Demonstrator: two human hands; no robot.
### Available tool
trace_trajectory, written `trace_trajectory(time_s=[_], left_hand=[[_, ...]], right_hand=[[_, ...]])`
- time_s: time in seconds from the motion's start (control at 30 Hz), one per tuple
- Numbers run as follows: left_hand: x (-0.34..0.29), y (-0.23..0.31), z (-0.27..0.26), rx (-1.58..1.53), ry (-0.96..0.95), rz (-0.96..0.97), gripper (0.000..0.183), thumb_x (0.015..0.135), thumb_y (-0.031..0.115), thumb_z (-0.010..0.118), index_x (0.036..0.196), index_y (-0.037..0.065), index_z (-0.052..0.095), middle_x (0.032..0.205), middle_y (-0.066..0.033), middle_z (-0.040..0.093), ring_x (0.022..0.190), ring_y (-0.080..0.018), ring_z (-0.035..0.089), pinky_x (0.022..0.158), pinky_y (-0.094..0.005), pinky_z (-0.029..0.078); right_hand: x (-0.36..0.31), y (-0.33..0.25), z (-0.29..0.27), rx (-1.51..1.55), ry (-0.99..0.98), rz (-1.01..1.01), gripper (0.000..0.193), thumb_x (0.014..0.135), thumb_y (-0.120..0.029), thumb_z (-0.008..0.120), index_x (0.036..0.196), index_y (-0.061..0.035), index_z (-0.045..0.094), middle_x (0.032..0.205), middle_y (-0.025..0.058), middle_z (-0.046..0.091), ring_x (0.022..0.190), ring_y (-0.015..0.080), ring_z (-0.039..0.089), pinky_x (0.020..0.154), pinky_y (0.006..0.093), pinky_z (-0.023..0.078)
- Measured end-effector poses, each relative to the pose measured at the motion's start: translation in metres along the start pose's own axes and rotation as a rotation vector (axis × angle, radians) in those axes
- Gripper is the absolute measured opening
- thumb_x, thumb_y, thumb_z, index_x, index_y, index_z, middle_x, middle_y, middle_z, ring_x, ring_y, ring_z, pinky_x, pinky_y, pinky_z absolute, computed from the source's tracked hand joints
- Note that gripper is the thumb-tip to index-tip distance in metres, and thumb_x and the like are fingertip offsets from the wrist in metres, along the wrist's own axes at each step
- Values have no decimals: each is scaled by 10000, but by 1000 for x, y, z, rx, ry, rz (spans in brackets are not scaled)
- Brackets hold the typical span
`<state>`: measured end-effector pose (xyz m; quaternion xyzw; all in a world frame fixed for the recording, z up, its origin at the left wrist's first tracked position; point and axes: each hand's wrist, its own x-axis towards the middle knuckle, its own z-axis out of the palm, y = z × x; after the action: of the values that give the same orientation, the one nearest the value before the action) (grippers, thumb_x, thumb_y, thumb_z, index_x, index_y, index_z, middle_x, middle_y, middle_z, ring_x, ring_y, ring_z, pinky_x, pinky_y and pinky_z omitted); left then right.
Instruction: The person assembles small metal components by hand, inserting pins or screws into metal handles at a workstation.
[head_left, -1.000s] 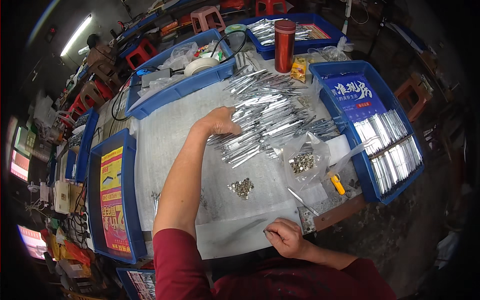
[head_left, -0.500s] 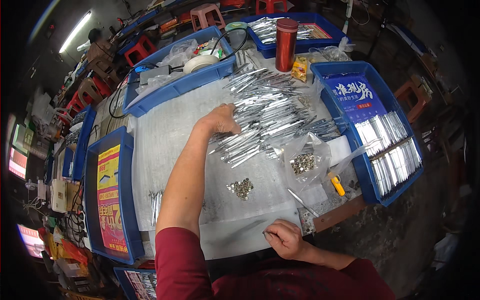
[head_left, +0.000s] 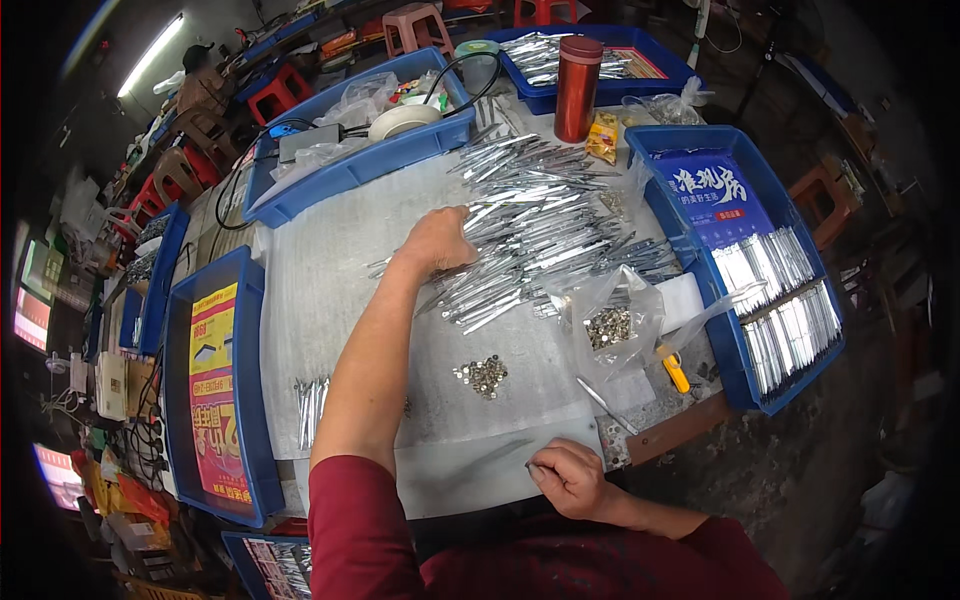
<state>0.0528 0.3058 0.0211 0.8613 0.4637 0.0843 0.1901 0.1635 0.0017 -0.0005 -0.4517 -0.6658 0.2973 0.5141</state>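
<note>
A broad heap of thin silvery metal strips [head_left: 545, 235] lies across the middle of the table. At its left edge my left hand [head_left: 438, 240] is closed on strips, their ends poking out left of the wrist; the fingers are partly hidden. Near the table's front edge my right hand [head_left: 568, 475] is curled shut, with a tiny dark piece at its fingertips too small to name. Between the hands sits a small pile of round metal pieces [head_left: 482, 377]. More of these fill a clear plastic bag [head_left: 608, 327] at the right of the heap.
Blue trays stand around: one with neat rows of strips [head_left: 765, 260] at right, one lined with printed paper [head_left: 258, 390] at left, one with cables and bags [head_left: 360, 152] behind. A red flask [head_left: 577, 90], a yellow cutter [head_left: 673, 368] and a small strip bundle [head_left: 311, 410] are nearby.
Strip ends now show left of my left wrist, where none showed before. The left hand has barely shifted, and the right hand stays in place.
</note>
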Motion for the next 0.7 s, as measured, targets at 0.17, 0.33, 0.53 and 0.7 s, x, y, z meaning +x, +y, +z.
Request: trace_trajectory(time_s=[0.17,0.33,0.53,0.7], left_hand=[[-3,-2,1,58,13,16,345,540,106,554,856,-32,546,830,-240,575,850,-360,546,769,-386,420],[-11,0,0,105,69,25,317,551,92,547,850,-10,539,817,-225,577,837,-359,545,744,-398,421],[-20,-3,-9,145,73,42,317,590,55,523,905,19,535,861,-200,587,848,-334,556,751,-385,429],[-26,-6,-14,186,75,4,301,594,35,517,894,14,542,852,-201,585,848,-334,554,749,-393,425]], right_hand=[[0,-1,1,-13,3,9,60,712,15,560,758,18,522,616,106,499,516,229,489,477,306,391],[0,1,2,-10,28,-39,57,717,24,552,754,18,510,589,93,470,479,200,450,439,289,356],[0,-2,1,-25,5,-6,64,718,8,565,763,17,520,621,110,499,512,239,486,474,313,391],[0,0,2,-28,15,-16,73,715,10,568,768,18,518,613,110,496,507,241,484,472,317,392]])
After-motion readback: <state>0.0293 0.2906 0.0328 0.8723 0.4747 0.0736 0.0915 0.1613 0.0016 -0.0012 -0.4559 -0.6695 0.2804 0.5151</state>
